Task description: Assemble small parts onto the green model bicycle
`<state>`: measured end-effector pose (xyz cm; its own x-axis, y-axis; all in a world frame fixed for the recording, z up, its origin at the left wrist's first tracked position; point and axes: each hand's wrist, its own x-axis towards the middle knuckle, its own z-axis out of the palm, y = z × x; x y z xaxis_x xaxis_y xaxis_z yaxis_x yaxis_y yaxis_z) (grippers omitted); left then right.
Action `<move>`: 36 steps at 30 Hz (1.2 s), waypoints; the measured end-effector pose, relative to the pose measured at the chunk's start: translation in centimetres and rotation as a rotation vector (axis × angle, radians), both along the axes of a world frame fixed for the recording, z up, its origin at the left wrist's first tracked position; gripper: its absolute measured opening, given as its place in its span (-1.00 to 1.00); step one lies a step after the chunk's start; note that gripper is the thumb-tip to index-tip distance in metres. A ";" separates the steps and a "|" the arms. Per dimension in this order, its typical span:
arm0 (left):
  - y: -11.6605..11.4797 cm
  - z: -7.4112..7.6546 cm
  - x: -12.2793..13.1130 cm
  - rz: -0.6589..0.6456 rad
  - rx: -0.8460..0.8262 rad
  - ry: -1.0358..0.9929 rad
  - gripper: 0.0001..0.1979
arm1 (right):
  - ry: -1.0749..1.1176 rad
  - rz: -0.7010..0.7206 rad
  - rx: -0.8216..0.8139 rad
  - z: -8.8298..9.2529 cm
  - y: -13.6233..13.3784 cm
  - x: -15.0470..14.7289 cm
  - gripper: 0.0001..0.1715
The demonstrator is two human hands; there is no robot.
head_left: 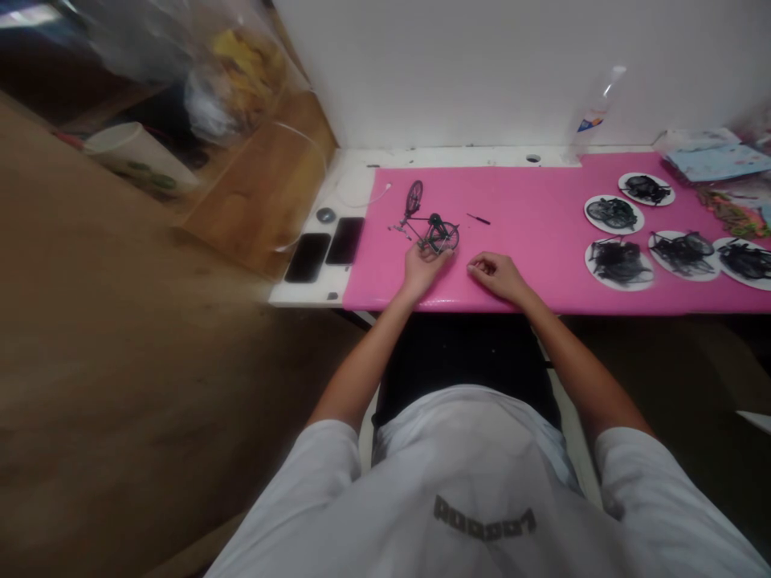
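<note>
A small black model bicycle [434,221] lies on the pink table cover [524,209], its front wheel toward the back left. My left hand [427,265] is at the bicycle's near wheel, fingers curled round its lower edge. To the right of it, my right hand [495,271] rests just above the cover, apart from the bicycle, with its fingertips pinched together; whatever may be between them is too small to make out. Behind the hands lies a small dark screwdriver [479,218].
White plates [618,263] with black parts stand at the right, near a plastic bottle [596,108] and blue packets [716,160]. Two dark phones [307,258] and a round metal object [326,215] lie at the left. A white wall rises behind.
</note>
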<state>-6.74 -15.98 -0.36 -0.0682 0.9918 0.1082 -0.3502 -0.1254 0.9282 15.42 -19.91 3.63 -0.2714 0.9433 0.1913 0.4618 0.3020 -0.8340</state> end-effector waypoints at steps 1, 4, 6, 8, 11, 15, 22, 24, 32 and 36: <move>0.0 0.0 0.0 0.000 -0.002 0.002 -0.51 | -0.001 0.001 0.000 0.0 0.0 0.0 -0.60; -0.1 0.2 0.1 -0.006 -0.016 0.019 -0.52 | -0.004 0.004 0.009 -0.1 0.0 0.0 -0.59; -0.1 0.3 0.1 -0.008 -0.018 0.022 -0.52 | 0.001 0.003 0.009 -0.1 0.0 0.0 -0.58; -0.1 0.3 0.1 -0.013 -0.002 0.022 -0.52 | 0.007 0.002 0.006 -0.1 0.0 0.0 -0.58; -0.1 0.4 0.1 -0.015 0.010 0.030 -0.53 | 0.012 0.001 0.000 -0.1 0.0 0.0 -0.58; -0.2 0.5 0.1 -0.011 -0.012 0.028 -0.55 | 0.011 -0.002 -0.004 -0.1 -0.1 0.0 -0.59; -0.1 0.3 0.2 -0.001 0.004 0.025 -0.49 | -0.003 -0.007 0.002 0.2 -0.1 -0.1 -0.60; 0.0 0.3 0.2 0.007 -0.011 0.026 -0.48 | 0.000 -0.013 -0.004 0.2 -0.2 -0.1 -0.61; -0.2 0.5 0.2 0.014 -0.014 0.022 -0.45 | -0.012 -0.075 -0.030 -0.3 1.0 0.2 -0.64; -0.2 0.5 0.2 0.009 -0.011 0.014 -0.42 | -0.111 -0.053 0.025 0.1 3.5 0.6 -0.68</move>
<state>-6.52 -16.20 0.17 -0.0760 0.9923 0.0979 -0.3362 -0.1180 0.9344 15.97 -16.38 3.76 -0.2417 0.9523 0.1864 0.5667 0.2945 -0.7695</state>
